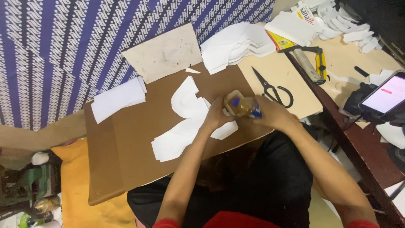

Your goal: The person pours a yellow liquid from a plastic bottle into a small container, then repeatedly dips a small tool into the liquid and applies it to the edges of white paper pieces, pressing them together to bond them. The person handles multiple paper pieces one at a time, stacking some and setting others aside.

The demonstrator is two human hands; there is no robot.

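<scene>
Both hands on the small glue bottle (244,106) — left hand (217,115) fingers curled round its cap end, right hand (270,113) wrapped about its body — above white paper cutouts (185,126).

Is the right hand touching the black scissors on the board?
Apart. The head view shows the right hand wrapped around a small clear bottle, while the black scissors lie beyond it, with a strip of bare tan board between the knuckles and the handles.

Bare forearms, red short sleeves at frame bottom, black trousers; left hand (217,116), right hand (272,114) unadorned.
</scene>
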